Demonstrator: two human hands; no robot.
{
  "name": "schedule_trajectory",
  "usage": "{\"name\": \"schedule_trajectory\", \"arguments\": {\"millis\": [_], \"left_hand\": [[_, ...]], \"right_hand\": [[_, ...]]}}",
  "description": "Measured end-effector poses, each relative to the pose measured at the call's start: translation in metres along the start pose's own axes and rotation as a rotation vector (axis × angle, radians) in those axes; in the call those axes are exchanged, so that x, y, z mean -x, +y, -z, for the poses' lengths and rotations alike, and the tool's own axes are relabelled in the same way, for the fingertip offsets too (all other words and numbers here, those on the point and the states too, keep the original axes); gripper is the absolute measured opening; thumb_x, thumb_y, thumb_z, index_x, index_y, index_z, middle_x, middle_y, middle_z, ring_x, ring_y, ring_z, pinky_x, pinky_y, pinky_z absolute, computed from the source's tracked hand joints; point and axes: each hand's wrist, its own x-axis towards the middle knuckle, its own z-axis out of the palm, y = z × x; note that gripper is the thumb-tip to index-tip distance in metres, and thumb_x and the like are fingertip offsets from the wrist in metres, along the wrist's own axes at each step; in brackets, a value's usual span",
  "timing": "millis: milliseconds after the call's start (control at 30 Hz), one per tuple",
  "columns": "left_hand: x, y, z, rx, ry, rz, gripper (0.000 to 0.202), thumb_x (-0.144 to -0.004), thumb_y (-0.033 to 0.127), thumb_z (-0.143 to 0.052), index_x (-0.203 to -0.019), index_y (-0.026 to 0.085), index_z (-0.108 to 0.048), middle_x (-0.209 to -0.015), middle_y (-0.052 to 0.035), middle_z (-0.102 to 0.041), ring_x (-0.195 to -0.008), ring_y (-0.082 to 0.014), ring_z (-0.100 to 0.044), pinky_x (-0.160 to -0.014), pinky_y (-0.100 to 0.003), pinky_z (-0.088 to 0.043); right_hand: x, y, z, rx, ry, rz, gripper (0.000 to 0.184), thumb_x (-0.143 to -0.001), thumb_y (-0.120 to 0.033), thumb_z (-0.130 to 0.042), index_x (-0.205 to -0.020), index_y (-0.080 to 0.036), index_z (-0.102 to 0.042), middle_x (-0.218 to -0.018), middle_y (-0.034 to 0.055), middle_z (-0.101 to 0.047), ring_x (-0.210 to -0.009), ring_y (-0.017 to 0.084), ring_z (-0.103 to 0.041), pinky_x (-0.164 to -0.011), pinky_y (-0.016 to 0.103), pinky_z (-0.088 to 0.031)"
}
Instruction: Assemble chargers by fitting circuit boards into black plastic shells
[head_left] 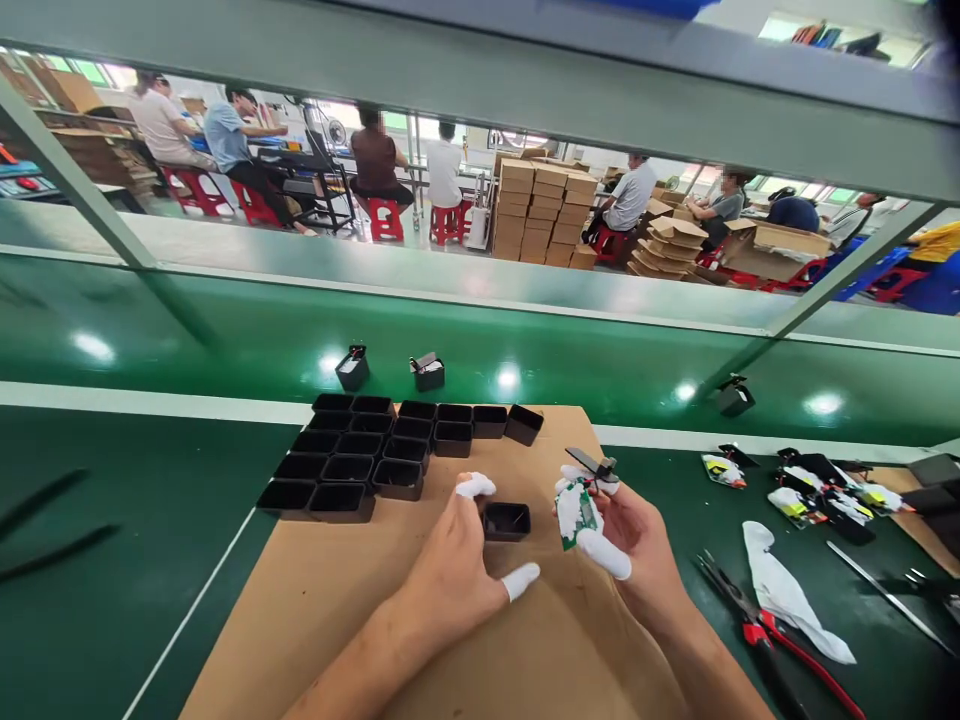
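Note:
My left hand (457, 565), with white finger cots, pinches a small black open-topped plastic case (506, 521) on the brown cardboard sheet (337, 610). My right hand (626, 535), also in finger cots, holds a small green circuit board (576, 510) with a black part (592, 464) sticking up from it, just right of the case. Behind the hands, several identical black cases (360, 455) stand in rows on the cardboard.
Red-handled cutters (757, 625), a white cloth (787, 595) and a pile of circuit boards (817, 490) lie on the green bench at right. Three black cases (352, 368) sit on the green conveyor behind. People sit on red stools beside stacked cartons (540, 210) beyond.

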Motion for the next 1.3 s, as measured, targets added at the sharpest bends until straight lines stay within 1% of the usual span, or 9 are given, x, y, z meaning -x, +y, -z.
{"name": "schedule_trajectory", "arguments": {"millis": [200,367,500,600,767,867,967,1100,1300], "left_hand": [[-0.004,-0.001,0.0,-0.088,-0.046,0.068,0.049,-0.084,0.036,-0.087,-0.119,0.027,-0.054,-0.107,-0.0062,-0.067,-0.099,-0.0303,-0.069,-0.085,-0.048,-0.059],[-0.004,0.006,0.018,-0.073,-0.287,-0.001,0.119,-0.057,0.054,-0.103,-0.156,0.03,-0.044,-0.105,-0.0039,-0.072,-0.094,-0.0332,-0.071,-0.087,-0.05,-0.057],[-0.008,0.011,0.02,-0.046,-0.392,-0.072,0.068,-0.067,0.042,-0.102,-0.123,0.028,-0.065,-0.107,-0.0045,-0.07,-0.095,-0.0297,-0.066,-0.082,-0.044,-0.055],[-0.009,0.017,0.018,0.027,-0.319,-0.052,0.055,-0.066,0.048,-0.103,-0.099,0.026,-0.065,-0.101,-0.0037,-0.062,-0.089,-0.0252,-0.06,-0.075,-0.038,-0.054],[-0.005,0.029,0.019,0.245,-0.206,-0.03,0.055,-0.08,0.03,-0.091,-0.128,0.025,-0.064,-0.109,-0.003,-0.055,-0.092,-0.0198,-0.059,-0.082,-0.034,-0.055],[-0.001,0.032,0.022,0.477,-0.221,0.076,0.081,-0.085,0.018,-0.078,-0.156,0.032,-0.042,-0.113,-0.0023,-0.059,-0.098,-0.019,-0.062,-0.095,-0.036,-0.055],[0.001,0.03,0.027,0.803,-0.332,0.284,0.061,-0.088,0.024,-0.077,-0.141,0.03,-0.048,-0.109,-0.0013,-0.065,-0.097,-0.0179,-0.064,-0.095,-0.035,-0.053],[-0.001,0.021,0.029,1.043,-0.479,0.358,0.032,-0.079,0.029,-0.083,-0.107,0.02,-0.071,-0.105,-0.0056,-0.067,-0.099,-0.0227,-0.065,-0.089,-0.033,-0.052],[0.0,0.019,0.021,1.277,-0.617,0.379,0.049,-0.067,0.027,-0.083,-0.115,0.02,-0.077,-0.103,-0.0047,-0.069,-0.091,-0.0217,-0.063,-0.084,-0.033,-0.051]], "right_hand": [[0.006,-0.004,0.002,-0.006,0.025,0.056,0.069,-0.068,-0.041,-0.106,-0.129,-0.03,-0.077,-0.125,0.0125,-0.078,-0.115,0.037,-0.074,-0.102,0.054,-0.062],[0.006,-0.004,0.006,0.019,0.051,0.038,0.069,-0.07,-0.051,-0.103,-0.13,-0.029,-0.075,-0.126,0.0136,-0.077,-0.113,0.037,-0.074,-0.098,0.054,-0.064],[0.006,-0.007,0.006,0.006,0.034,0.044,0.066,-0.075,-0.05,-0.101,-0.131,-0.031,-0.073,-0.129,0.0125,-0.076,-0.112,0.035,-0.074,-0.093,0.049,-0.065],[0.007,-0.013,0.004,-0.028,0.031,0.082,0.06,-0.076,-0.046,-0.101,-0.128,-0.031,-0.075,-0.126,0.0114,-0.076,-0.109,0.033,-0.074,-0.088,0.047,-0.067],[0.012,-0.026,0.0,-0.054,0.008,0.141,0.062,-0.075,-0.047,-0.1,-0.13,-0.031,-0.077,-0.112,0.0091,-0.078,-0.085,0.026,-0.075,-0.077,0.041,-0.067],[0.017,-0.028,-0.002,-0.075,0.017,0.138,0.065,-0.071,-0.052,-0.102,-0.127,-0.03,-0.078,-0.095,0.0054,-0.074,-0.067,0.02,-0.066,-0.07,0.04,-0.064],[0.021,-0.026,-0.002,-0.109,-0.022,0.119,0.075,-0.062,-0.06,-0.104,-0.124,-0.028,-0.077,-0.082,0.0037,-0.07,-0.06,0.019,-0.06,-0.06,0.038,-0.059],[0.021,-0.018,0.006,-0.046,-0.081,0.103,0.076,-0.059,-0.072,-0.1,-0.115,-0.026,-0.077,-0.084,0.0076,-0.074,-0.062,0.026,-0.067,-0.061,0.044,-0.063],[0.024,-0.002,0.008,0.06,-0.074,0.12,0.053,-0.065,-0.067,-0.1,-0.09,-0.026,-0.076,-0.078,0.0079,-0.072,-0.081,0.035,-0.076,-0.073,0.049,-0.069]]}}
